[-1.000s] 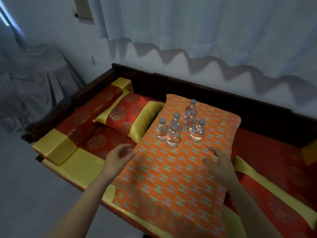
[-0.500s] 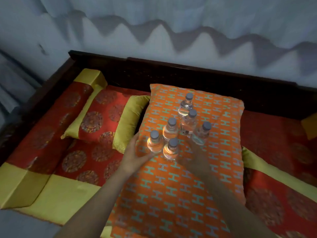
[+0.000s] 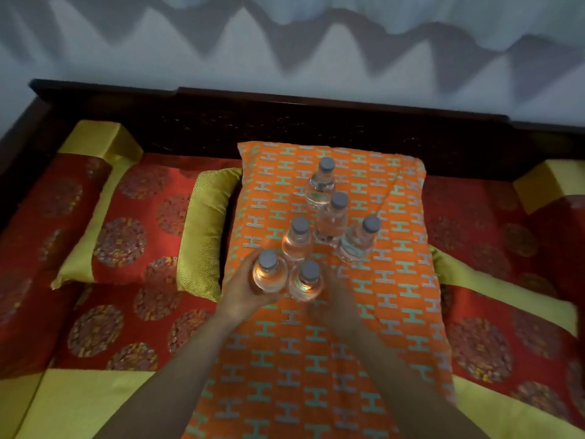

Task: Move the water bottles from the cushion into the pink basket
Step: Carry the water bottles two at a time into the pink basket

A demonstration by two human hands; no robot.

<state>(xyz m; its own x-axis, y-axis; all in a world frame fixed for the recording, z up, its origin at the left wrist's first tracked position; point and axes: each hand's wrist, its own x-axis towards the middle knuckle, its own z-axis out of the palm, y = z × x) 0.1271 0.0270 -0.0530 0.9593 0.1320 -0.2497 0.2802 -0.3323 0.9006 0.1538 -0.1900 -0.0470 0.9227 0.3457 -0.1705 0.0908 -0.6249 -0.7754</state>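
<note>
Six water bottles (image 3: 330, 217) stand upright in a cluster on the far half of the orange cushion (image 3: 395, 312). Your left hand (image 3: 242, 294) wraps its fingers round the near-left bottle (image 3: 269, 274). Your right hand (image 3: 332, 296) lies against the near-right bottle (image 3: 305, 280). Its finger closure cannot be told, as the hand is dim and blurred.

A home's sitting or sleeping room is indicated. A dark wooden daybed (image 3: 285, 122) is set against a pale wall (image 3: 190, 58) on the far side. Its seat is covered with red-and-gold brocade cushions (image 3: 142, 217), and an orange patterned cushion (image 3: 316, 359) is laid across the middle.
</note>
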